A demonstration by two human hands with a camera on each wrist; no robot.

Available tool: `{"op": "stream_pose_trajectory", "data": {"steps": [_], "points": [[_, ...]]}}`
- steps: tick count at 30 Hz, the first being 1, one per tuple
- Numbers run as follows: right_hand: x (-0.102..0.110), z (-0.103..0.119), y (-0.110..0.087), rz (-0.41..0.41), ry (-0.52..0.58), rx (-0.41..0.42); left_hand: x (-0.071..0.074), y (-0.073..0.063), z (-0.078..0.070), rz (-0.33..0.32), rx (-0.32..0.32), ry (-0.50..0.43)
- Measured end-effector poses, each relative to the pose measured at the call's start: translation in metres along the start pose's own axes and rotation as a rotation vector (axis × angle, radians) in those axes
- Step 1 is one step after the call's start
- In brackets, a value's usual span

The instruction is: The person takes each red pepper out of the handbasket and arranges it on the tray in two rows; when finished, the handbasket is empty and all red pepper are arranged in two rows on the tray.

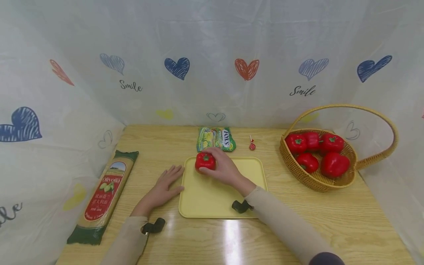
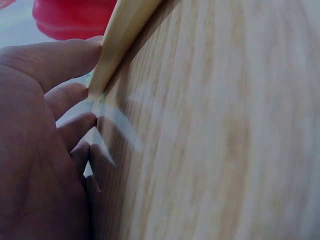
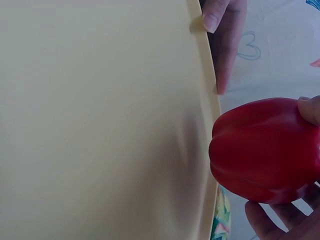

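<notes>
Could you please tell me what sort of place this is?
It looks like a staged tabletop booth, though I cannot be sure: a pale backdrop with hearts and "Smile" borders the wood-grain table, which bears a yellow tray and a basket of red peppers.

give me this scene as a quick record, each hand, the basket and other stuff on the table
right hand: grips a red pepper over the yellow tray
left hand: touches the tray's left edge
basket: five red peppers visible inside
behind tray: Fox's packet, lollipop
far left: Olivoilà pack
</notes>
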State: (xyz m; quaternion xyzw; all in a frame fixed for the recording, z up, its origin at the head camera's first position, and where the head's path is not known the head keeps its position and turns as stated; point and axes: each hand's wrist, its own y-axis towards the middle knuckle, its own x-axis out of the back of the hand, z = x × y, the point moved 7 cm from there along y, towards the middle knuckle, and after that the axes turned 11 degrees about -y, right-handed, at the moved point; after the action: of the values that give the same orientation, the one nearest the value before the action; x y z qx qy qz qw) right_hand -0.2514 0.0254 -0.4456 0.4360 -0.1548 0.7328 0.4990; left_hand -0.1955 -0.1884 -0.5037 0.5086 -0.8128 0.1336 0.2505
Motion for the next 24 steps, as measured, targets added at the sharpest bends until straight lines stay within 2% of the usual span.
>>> {"op": "stream_pose_trajectory", "data": {"steps": [9, 15, 24], "points": [[-0.011, 0.005, 0.010, 0.007, 0.011, 0.023, 0.000, 0.000, 0.000, 0.001, 0.006, 0.008], [-0.019, 0.003, 0.014, 0.028, -0.012, 0.020, -0.001, 0.002, 0.002, 0.000, 0.005, 0.010], [-0.025, 0.002, 0.018, 0.019, -0.032, 0.020, 0.000, 0.002, 0.003, -0.004, 0.014, 0.004]]}}
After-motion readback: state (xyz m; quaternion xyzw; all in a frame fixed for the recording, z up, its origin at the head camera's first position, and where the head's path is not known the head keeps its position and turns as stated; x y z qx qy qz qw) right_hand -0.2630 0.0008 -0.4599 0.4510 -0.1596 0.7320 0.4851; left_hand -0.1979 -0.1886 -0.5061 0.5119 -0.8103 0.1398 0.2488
